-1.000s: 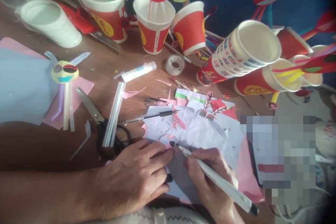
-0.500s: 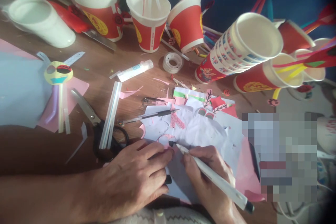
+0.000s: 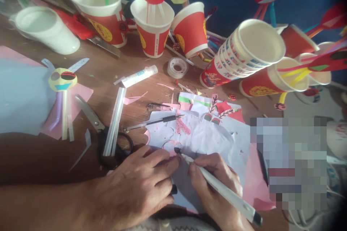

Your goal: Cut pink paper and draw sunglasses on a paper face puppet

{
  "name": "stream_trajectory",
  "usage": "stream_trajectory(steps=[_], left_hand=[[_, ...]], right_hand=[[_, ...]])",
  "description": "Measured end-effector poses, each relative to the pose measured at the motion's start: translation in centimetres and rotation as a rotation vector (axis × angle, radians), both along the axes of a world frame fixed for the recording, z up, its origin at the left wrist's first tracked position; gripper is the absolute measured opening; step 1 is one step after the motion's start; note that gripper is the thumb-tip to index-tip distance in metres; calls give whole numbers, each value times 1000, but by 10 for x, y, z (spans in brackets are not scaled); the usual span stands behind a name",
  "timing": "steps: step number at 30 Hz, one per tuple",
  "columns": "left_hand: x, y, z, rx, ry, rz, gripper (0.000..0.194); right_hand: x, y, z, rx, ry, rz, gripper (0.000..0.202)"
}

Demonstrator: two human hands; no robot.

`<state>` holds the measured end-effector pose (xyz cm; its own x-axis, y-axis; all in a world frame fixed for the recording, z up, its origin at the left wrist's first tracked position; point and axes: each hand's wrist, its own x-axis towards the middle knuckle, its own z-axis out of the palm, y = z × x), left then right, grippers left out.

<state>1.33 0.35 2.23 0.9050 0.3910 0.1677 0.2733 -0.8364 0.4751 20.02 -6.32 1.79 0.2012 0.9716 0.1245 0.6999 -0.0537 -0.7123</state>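
My right hand (image 3: 217, 187) grips a white marker (image 3: 227, 191) near its tip, which points at a small black patch (image 3: 177, 150) on a pink paper piece (image 3: 171, 145). My left hand (image 3: 143, 180) is closed, its fingertips pressing on the edge of that pink piece; a black cap (image 3: 174, 189) pokes out between its fingers. White paper (image 3: 214, 133) lies wrinkled beneath. On it rest a pen (image 3: 162, 120), just above the hands, and pink strips with drawn lines (image 3: 183, 127).
Scissors (image 3: 92, 115), white strips (image 3: 115, 122) and a paper face (image 3: 63, 79) lie left. Beyond are a glue tube (image 3: 139, 75), tape roll (image 3: 177, 68), red cups (image 3: 154, 36), stacked cups (image 3: 230, 57), a white mug (image 3: 48, 30) and a knife blade (image 3: 104, 46).
The view has shifted slightly, so the cups and table items appear a little lower. The marker tip has moved slightly away from the black patch. Both hands keep their grip.
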Motion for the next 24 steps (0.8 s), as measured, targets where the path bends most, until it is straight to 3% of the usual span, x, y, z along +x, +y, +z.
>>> stream_trajectory(steps=[24], left_hand=[[-1,0,-2,-45,13,-13,21]], right_hand=[[-2,-1,-2,0,58,-51,11]])
